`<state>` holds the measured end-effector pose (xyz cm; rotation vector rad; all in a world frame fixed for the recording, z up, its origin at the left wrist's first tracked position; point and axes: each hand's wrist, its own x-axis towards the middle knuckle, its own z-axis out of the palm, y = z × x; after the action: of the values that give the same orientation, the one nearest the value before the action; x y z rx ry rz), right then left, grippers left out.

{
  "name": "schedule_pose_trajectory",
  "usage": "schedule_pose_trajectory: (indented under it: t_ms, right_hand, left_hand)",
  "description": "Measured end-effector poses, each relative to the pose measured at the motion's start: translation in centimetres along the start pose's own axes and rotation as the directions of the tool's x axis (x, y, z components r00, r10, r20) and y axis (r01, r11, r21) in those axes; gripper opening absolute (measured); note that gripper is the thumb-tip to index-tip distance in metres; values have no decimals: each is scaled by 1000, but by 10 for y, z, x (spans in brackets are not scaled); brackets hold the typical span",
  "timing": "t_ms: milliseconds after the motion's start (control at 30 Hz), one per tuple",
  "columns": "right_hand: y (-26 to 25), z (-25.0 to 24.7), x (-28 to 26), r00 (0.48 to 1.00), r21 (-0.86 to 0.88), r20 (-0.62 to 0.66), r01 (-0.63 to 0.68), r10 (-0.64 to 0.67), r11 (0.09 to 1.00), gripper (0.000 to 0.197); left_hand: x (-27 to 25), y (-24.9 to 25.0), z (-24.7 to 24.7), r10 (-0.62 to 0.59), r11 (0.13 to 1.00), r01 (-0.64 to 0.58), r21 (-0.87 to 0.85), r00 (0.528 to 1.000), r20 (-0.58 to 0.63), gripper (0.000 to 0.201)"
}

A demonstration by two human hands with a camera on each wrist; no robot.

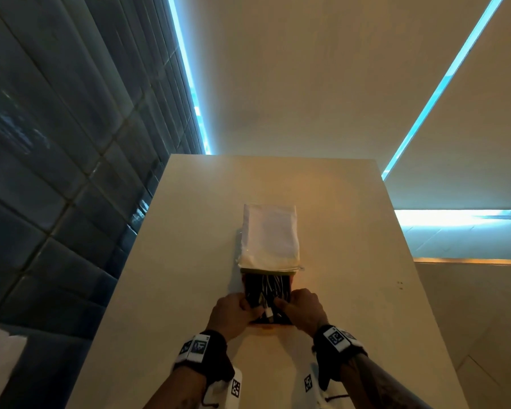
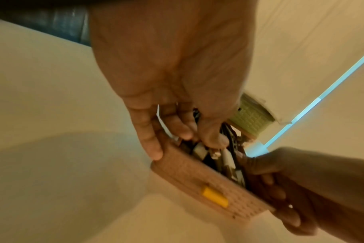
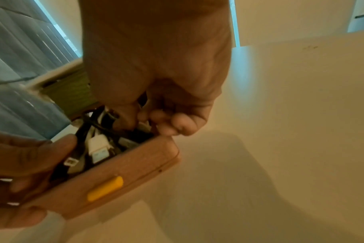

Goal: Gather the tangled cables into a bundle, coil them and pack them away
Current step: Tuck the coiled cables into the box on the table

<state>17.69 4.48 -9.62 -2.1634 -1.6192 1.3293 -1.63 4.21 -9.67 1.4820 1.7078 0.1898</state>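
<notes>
With black-and-white cables (image 1: 267, 290) packed in tan box w/ yellow latch (image 3: 123, 172) on desk (image 1: 351, 231), my left hand (image 1: 230, 315) & right hand (image 1: 304, 312) have fingers curled on them, tucking ends so lid shuts.

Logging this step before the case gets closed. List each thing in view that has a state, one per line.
case: open, on the table, filled with cables
cables: black and white, packed inside the case
lid: swung back, lying flat beyond the case
yellow latch: unfastened
left hand: holds the case's left edge, fingers in the cables
right hand: presses the cables down at the right edge
</notes>
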Motion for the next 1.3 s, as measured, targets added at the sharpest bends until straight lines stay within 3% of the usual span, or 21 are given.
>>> schedule_pose_trajectory:
  t_ms: [67, 167, 367, 600, 700, 800, 867, 1100, 1167, 1300]
  right_hand:
    - [3, 7, 1, 998, -14, -55, -6, 6, 1000, 41]
    - [4, 11, 0, 997, 34, -79, -2, 4, 999, 40]
    - [-2, -14, 0, 986, 184, 161, -60, 30, 981, 33]
    - [-14, -4, 12, 1000, 35, -20, -24, 24, 999, 64]
    - [-21, 1, 11, 996, -62, -84, -7, 2, 998, 56]
    - [-22, 5, 10, 995, -142, -98, 16, -30, 990, 57]
    - [-16, 7, 9, 997, -103, -81, 9, -17, 995, 58]
    - [7, -1, -5, 989, 32, -15, 146, -145, 989, 20]
    - [8, 4, -8, 986, 30, -60, 156, -154, 987, 27]
    - [9, 19, -13, 964, 74, -214, 174, -155, 982, 36]
  left_hand:
    - [-2, -2, 5, -36, 999, 34, -23, 994, -105, 38]
    - [-1, -5, 8, -63, 993, 46, -109, 984, -164, 42]
    - [0, -4, 10, -42, 985, 5, -172, 976, -212, 44]
    - [-13, 0, 8, -27, 983, 3, -185, 991, -128, 32]
    - [-13, 5, 12, -21, 995, 4, -101, 986, -166, 51]
    - [-15, 10, 19, -4, 998, -7, -61, 983, -182, 52]
    - [-16, 12, 20, 2, 996, -18, -82, 982, -188, 47]
    - [-9, 8, 19, -17, 988, -11, -156, 984, -178, 41]
    - [-12, 7, 19, 20, 981, -59, -186, 979, -202, 31]
    - [-14, -6, 30, 64, 984, -111, -137, 950, -305, 47]
